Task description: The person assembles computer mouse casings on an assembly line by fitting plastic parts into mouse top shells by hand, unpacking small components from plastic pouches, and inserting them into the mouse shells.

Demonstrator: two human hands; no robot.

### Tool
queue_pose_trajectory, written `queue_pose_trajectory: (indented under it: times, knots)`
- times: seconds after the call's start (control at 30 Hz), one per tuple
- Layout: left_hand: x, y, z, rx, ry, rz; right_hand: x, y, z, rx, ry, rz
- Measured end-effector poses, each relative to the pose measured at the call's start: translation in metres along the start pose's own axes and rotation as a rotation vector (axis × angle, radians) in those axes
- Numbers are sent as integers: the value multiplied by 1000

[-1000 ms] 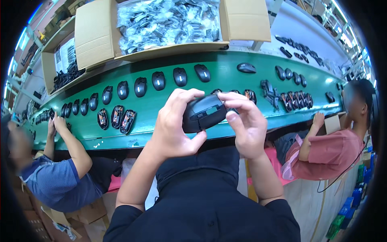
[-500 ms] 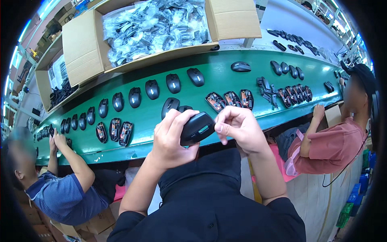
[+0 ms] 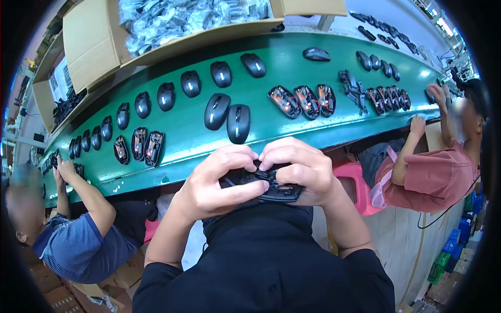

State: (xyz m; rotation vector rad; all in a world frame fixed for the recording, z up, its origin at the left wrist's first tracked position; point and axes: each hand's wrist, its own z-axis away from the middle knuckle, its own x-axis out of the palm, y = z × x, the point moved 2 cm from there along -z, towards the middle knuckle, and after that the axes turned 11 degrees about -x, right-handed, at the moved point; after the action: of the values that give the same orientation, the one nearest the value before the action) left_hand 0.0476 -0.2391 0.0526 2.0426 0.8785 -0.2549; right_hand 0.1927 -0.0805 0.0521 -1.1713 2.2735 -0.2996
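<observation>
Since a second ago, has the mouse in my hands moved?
Yes. The black mouse has come toward the body, off the green belt edge, now below it.

Black computer mouse (image 3: 263, 183): matt plastic shell, smooth. Finished mice (image 3: 227, 119) on worktop: same black plastic, faint sheen. Worktop (image 3: 292, 68): green, smooth, slightly glossy surface. Cardboard boxes (image 3: 88, 41): dull brown paperboard. Bags (image 3: 193, 18) inside: clear glossy plastic film.

mice (image 3: 227, 110) on belt (image 3: 292, 62), box (image 3: 172, 26) behind, perhaps cables inside
</observation>
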Motion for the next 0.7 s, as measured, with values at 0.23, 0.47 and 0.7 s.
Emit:
queue_pose_trajectory:
  times: [0.23, 0.47, 0.7]
  knots:
    - [10, -5, 14, -126, -24, 77, 11, 8, 2, -38, -24, 49]
    - [22, -36, 14, -391, -75, 183, 18, 31, 22, 148, 32, -14]
    - [26, -104, -75, -390, -108, -12, -45, 111, 6, 482, 48, 142]
